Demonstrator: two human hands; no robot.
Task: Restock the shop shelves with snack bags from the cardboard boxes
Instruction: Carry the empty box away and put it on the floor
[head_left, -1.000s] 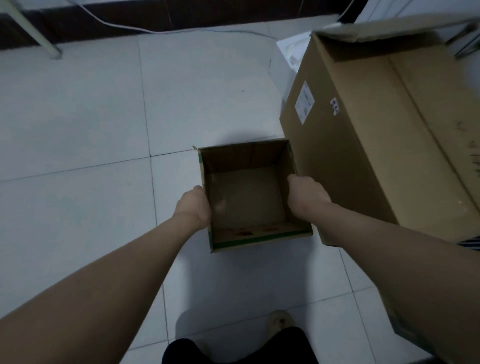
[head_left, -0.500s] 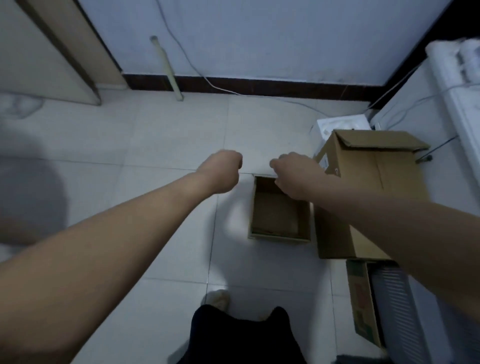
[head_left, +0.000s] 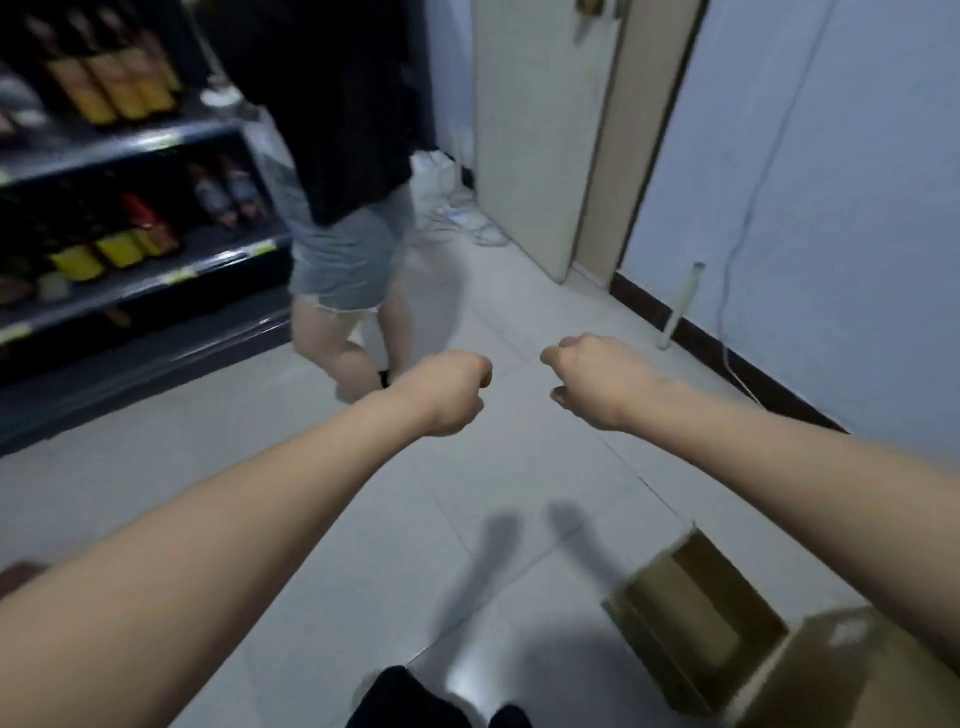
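My left hand (head_left: 447, 391) and my right hand (head_left: 597, 379) are stretched out in front of me above the tiled floor, both with fingers curled into fists and holding nothing. A small open cardboard box (head_left: 696, 618) stands empty on the floor at the lower right, well below my right forearm. A larger cardboard box (head_left: 852, 670) sits right beside it at the bottom right corner. Dark shop shelves (head_left: 130, 140) at the upper left carry bottles and packets. No snack bags show in either box.
A person in a black top and grey shorts (head_left: 343, 208) stands ahead between the shelves and a pale door (head_left: 540, 130). A white pipe (head_left: 680, 304) leans on the right wall, with cables along the skirting. Open tiled floor (head_left: 363, 519) lies between me and the shelves.
My hands let go of the small box and rose, curled. My view swung left and up from the boxes to the shelves, the door and the standing person.
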